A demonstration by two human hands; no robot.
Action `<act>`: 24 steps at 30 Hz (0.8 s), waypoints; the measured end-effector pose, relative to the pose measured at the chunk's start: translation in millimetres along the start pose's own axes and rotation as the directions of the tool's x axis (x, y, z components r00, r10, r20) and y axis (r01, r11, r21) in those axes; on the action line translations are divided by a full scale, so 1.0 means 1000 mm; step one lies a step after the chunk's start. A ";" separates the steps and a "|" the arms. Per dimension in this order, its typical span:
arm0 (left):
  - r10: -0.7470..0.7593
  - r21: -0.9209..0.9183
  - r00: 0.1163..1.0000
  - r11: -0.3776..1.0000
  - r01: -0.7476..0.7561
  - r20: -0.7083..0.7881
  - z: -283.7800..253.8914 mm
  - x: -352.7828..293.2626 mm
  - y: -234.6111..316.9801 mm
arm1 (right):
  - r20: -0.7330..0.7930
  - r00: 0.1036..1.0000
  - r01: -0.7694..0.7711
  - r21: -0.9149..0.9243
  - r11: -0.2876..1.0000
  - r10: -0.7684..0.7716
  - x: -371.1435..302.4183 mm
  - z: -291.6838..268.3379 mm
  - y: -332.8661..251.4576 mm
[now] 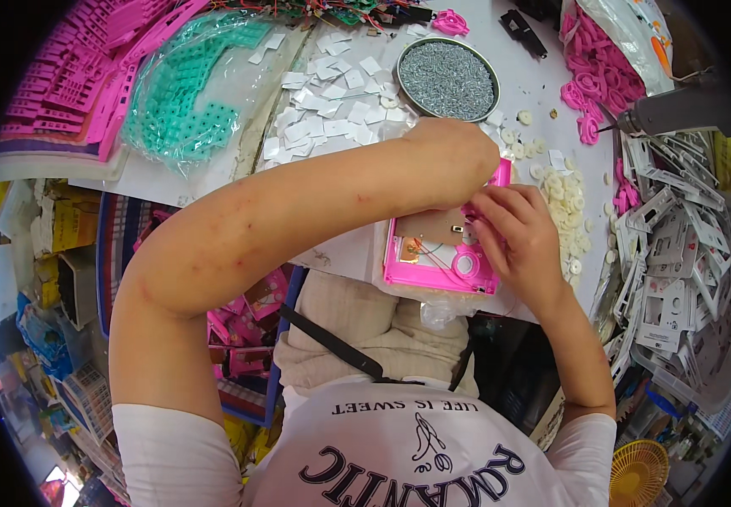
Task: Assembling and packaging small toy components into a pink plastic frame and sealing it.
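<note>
A pink plastic casing (425, 277) lies in front of me at the table's near edge. Inside it are a brown circuit board (423, 226), thin wires and a round ring-shaped part (466, 264). My left hand (454, 160) bends over the far part of the casing, its fingers hidden beneath it. From the right, my right hand (513, 232) reaches to the casing's right side with fingers curled in and closed. Whatever its fingertips pinch is too small and covered to make out. Clear plastic wrapping (446, 313) sticks out below the casing.
A round tin of small metal screws (447, 78) stands beyond my hands, with white square pieces (323, 110) to its left. Cream discs (564, 203) lie at right, below a power screwdriver (678, 110). Teal parts (192, 110), pink panels (70, 68) and white frames (674, 262) surround the workspace.
</note>
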State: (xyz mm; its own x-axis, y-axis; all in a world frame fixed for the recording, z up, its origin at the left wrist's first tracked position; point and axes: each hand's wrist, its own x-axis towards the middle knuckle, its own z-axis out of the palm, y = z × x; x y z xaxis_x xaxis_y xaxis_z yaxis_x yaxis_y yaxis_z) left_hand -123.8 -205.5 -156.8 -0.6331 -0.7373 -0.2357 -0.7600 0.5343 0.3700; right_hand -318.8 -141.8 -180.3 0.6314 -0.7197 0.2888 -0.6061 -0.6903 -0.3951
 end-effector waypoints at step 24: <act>0.110 -0.064 0.992 0.991 -0.114 -0.062 0.005 0.004 -0.014 | 0.128 0.988 -0.056 -0.250 0.967 0.091 0.009 0.004 -0.031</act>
State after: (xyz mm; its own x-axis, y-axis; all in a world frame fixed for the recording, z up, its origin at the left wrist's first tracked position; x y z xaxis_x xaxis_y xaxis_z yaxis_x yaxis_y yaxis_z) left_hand -116.0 -213.5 -167.8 -0.7024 -0.6984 -0.1374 -0.6722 0.5873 0.4508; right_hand -292.6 -126.9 -168.8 0.6307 -0.7637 0.1378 -0.7422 -0.6455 -0.1801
